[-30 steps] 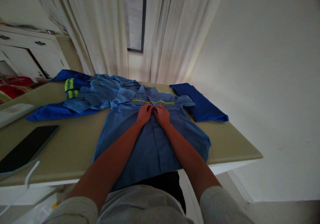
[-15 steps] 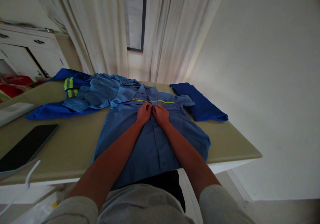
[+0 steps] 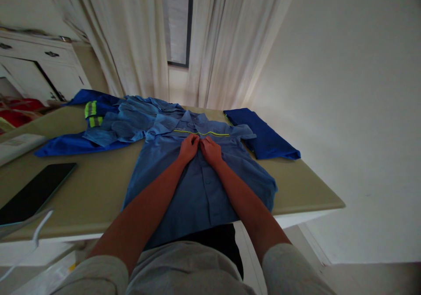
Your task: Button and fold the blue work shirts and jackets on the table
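A blue work shirt (image 3: 197, 185) with a thin yellow-green chest stripe lies flat, front up, on the beige table (image 3: 98, 190). My left hand (image 3: 189, 148) and my right hand (image 3: 211, 151) meet at the shirt's button placket just below the stripe. Both hands have their fingers curled and pinched on the front edges of the shirt. The fingertips are hidden against the cloth, so the button itself does not show.
A heap of blue garments (image 3: 112, 126) with reflective yellow bands lies at the back left. A folded dark blue garment (image 3: 263, 137) sits at the right. A dark tablet (image 3: 33, 194) lies at the left edge, with a white cable (image 3: 39, 229) near it. Curtains and a white cabinet (image 3: 42, 71) stand behind.
Almost nothing differs. Both hands stay pinched together at the same spot on the shirt's front, with only a slight shift of the view.
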Motion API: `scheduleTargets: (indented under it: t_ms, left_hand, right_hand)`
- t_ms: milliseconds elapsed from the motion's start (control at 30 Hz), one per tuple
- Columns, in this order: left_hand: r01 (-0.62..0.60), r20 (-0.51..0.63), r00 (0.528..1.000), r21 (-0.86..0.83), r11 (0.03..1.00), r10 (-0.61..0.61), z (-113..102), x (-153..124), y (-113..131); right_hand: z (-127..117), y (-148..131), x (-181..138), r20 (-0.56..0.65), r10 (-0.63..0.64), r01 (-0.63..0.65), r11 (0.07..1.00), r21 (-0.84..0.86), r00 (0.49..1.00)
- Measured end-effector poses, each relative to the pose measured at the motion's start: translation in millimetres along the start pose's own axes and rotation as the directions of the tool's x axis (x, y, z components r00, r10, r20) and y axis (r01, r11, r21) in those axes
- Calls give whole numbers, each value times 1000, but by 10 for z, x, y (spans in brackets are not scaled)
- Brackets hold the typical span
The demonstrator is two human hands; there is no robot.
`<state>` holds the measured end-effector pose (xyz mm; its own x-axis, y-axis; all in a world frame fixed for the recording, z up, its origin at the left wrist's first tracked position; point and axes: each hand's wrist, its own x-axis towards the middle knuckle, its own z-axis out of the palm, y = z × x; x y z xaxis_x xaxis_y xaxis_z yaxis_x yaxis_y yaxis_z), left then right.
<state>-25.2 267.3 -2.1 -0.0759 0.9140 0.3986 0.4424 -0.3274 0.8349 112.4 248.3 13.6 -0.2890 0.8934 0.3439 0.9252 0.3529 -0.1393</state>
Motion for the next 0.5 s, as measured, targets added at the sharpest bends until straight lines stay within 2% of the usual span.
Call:
scheduleTargets:
  t_ms: [167,333,500]
  left_hand:
    - [12,-17,1000,-2,1000,-13,10,1,3]
    - [39,-2,999,117,992,-39,33,-4,-18]
    - [80,-55,996,78,994,-76,29,13,-62]
  right_hand:
    - [-54,-4,-6,-28,25,-24,999,34,999]
    - [-44,15,17,-58,65,-61,995,76,996]
    - [25,66,27,-80,-9,22,986,163,997]
